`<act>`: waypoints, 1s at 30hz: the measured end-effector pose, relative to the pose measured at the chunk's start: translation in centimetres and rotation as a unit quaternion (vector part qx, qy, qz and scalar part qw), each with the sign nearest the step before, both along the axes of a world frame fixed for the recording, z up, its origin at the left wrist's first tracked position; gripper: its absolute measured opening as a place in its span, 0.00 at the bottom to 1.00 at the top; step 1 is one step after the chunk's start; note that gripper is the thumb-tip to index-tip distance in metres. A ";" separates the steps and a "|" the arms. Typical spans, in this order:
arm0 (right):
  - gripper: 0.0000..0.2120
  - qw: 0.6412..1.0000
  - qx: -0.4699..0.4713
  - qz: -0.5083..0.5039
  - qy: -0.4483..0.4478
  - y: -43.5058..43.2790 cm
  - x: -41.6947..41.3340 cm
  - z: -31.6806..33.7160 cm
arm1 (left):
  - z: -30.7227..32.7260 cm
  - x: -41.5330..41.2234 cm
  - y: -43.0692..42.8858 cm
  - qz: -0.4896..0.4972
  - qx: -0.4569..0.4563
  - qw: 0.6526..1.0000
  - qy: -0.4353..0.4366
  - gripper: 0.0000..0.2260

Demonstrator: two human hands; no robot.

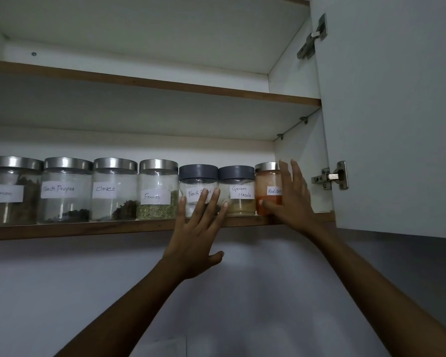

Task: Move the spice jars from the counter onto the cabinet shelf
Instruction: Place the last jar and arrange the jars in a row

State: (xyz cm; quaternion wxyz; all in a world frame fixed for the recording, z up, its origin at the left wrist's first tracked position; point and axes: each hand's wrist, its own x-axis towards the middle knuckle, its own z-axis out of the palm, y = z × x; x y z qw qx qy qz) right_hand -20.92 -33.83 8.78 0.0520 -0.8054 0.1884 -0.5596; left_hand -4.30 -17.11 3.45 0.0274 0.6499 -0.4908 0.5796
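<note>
You look to be settling the last jars: seven stand in a row on the shelf, your left hand open with fingers on the dark-lidded jar, your right hand open against the red jar. Next, nudge both back from the front edge; little room remains beside the cabinet wall

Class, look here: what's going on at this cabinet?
A person reaches up with both hands to the lower shelf, where seven labelled jars stand in a row. The left hand has straight fingers touching a grey-lidded jar. The right hand rests against the red jar at the right end, thumb on its front. The door is open.
</note>
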 end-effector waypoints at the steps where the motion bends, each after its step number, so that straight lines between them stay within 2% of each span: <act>1: 0.46 0.999 -0.029 -0.038 0.002 0.4 0.2 -0.3 | 0.0 0.0 0.3 -0.005 0.007 1.000 -0.003 0.45; 7: 0.35 0.976 -0.187 -0.113 0.018 3.7 1.8 -1.5 | 0.1 1.1 6.1 -0.037 0.004 0.999 -0.030 0.28; 13: 0.27 0.965 -0.236 -0.110 0.030 9.7 4.8 -1.4 | 0.8 4.6 14.9 -0.037 -0.014 0.999 -0.031 0.16; 22: 0.18 0.957 -0.279 -0.081 0.010 22.8 12.3 -1.3 | 0.8 10.4 27.9 -0.012 0.012 1.000 -0.017 0.14; 28: 0.15 0.956 -0.290 -0.048 0.016 29.7 18.4 -2.3 | 0.6 14.4 35.7 0.028 -0.019 0.999 0.027 0.15; 30: 0.17 0.957 -0.287 -0.035 0.027 32.0 20.5 -2.5 | 0.6 15.8 38.0 0.031 -0.048 0.997 0.056 0.16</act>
